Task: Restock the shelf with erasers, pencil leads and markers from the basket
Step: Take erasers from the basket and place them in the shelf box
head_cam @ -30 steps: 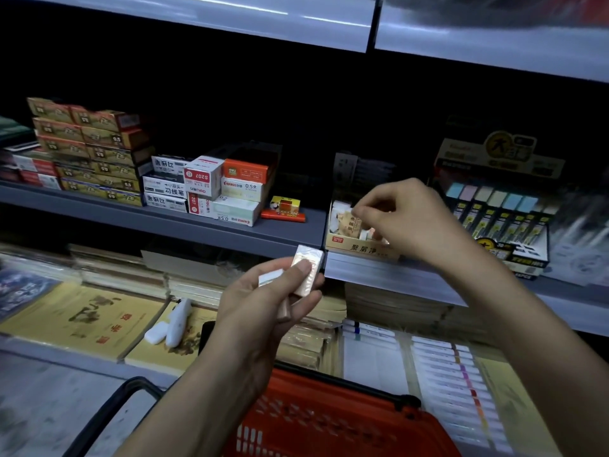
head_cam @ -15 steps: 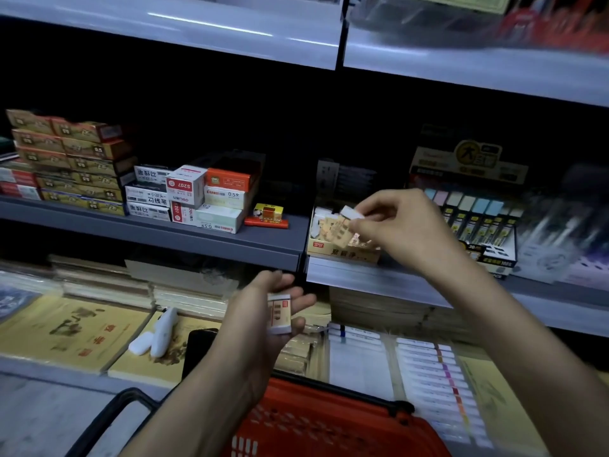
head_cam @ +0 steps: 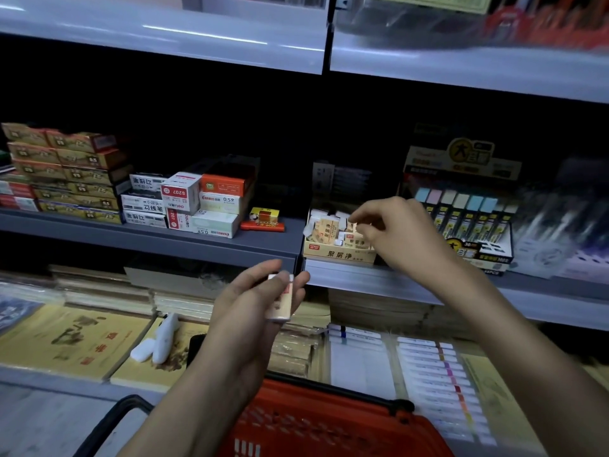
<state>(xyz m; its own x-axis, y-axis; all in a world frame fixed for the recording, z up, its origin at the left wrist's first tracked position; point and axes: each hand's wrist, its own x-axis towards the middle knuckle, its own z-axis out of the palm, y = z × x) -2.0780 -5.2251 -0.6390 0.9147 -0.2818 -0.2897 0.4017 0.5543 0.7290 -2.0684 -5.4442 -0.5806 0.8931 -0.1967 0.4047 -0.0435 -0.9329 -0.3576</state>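
My left hand [head_cam: 253,311] is raised above the red basket [head_cam: 333,423] and holds a small stack of paper-sleeved erasers [head_cam: 280,303] between thumb and fingers. My right hand [head_cam: 398,235] reaches over the open yellow eraser box [head_cam: 339,253] on the middle shelf. Its thumb and forefinger pinch a small white eraser [head_cam: 350,223] just above the loose erasers in the box. Right of the box, partly behind my right hand, stands a display of pencil lead tubes [head_cam: 468,212].
Stacked boxes of leads and staples [head_cam: 184,202] fill the left of the grey middle shelf [head_cam: 197,247]. The lower shelf holds copybooks [head_cam: 66,341], a white correction tape [head_cam: 161,338] and index tabs [head_cam: 428,374]. The basket's black handle [head_cam: 108,420] sticks out at lower left.
My right hand has carried its eraser down from above the box into the box's opening. My left hand, still holding its erasers, has turned a little, and the view has tilted upward.
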